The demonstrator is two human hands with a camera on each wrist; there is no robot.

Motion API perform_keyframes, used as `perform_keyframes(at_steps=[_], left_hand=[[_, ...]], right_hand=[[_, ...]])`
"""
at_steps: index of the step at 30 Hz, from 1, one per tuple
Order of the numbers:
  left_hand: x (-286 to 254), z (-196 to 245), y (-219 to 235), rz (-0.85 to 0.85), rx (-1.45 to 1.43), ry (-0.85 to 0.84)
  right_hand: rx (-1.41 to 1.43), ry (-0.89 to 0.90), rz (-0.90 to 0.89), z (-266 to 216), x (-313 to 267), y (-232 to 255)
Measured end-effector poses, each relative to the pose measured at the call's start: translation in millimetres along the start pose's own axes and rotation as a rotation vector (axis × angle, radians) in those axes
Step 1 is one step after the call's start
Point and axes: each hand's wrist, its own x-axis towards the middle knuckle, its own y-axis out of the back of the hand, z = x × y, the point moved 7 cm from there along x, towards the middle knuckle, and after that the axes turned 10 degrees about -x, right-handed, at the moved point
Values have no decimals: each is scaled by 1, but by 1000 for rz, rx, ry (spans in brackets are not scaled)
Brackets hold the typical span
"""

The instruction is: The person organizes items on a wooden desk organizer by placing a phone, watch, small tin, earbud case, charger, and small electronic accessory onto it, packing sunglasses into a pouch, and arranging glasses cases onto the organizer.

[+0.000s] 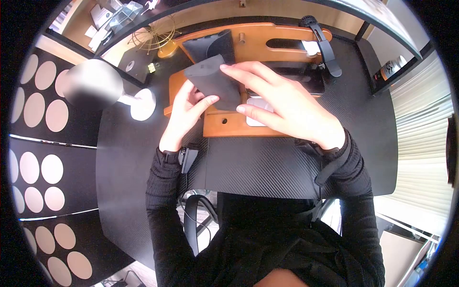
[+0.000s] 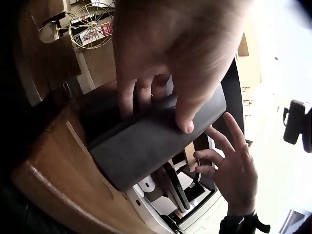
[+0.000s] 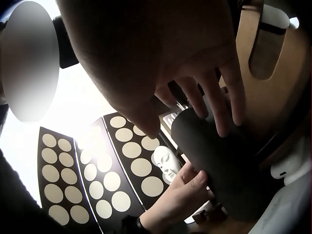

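A dark grey case (image 1: 216, 86), long with flat sides like a glasses case, is held tilted above the wooden desk organizer (image 1: 215, 126). My left hand (image 1: 184, 112) grips it, thumb on the near face and fingers behind, as the left wrist view shows. On the other side my right hand (image 1: 291, 105) has its fingers stretched out, with the fingertips at the case's upper edge. In the right wrist view those fingers lie across the case (image 3: 209, 161). A second black case (image 1: 210, 45) leans against the organizer's back panel.
A white device (image 1: 258, 107) lies in the organizer, partly under the right hand. Gold wire ornament (image 1: 155, 36) and a white figure's round base (image 1: 143, 104) stand to the left. A black curved object (image 1: 327, 55) rests at the right panel end; a can (image 1: 389, 69) stands farther right.
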Motion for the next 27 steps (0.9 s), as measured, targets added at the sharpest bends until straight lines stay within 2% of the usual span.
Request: perform_keyframes(at_steps=[3, 4, 6, 9, 14, 15, 16, 18, 19, 20, 22, 23, 26, 27], left_hand=[[1, -1, 5, 73, -10, 32], [5, -1, 7, 71, 3, -12], [6, 2, 10, 69, 17, -56], [7, 10, 16, 63, 176, -73], [6, 21, 34, 147, 267, -71], [6, 31, 39, 131, 331, -71], [4, 39, 49, 126, 513, -73], [-3, 45, 70, 131, 740, -40], [-9, 36, 88, 201, 751, 76], [-14, 29, 101, 202, 750, 76], [-21, 10, 119, 200, 920, 297], [-30, 1, 125, 258, 806, 366], [-41, -26, 137, 238, 681, 407], [-42, -20, 125, 250, 623, 389]], right_hand=[[-8, -11, 20, -1, 6, 1], [-6, -8, 18, 0, 9, -1], [-133, 130, 216, -10, 17, 8], [-259, 160, 324, -23, 35, 8], [-372, 140, 333, -18, 55, -17], [-416, 143, 339, -17, 55, -21], [-461, 146, 343, -17, 55, -23], [-479, 147, 346, -18, 54, -24], [-497, 149, 354, -19, 53, -23], [-497, 150, 353, -20, 52, -23], [-440, 75, 294, -17, 53, -25], [-443, 75, 296, -16, 53, -25], [-495, 80, 287, -16, 54, -28], [-482, 80, 301, -16, 54, -29]])
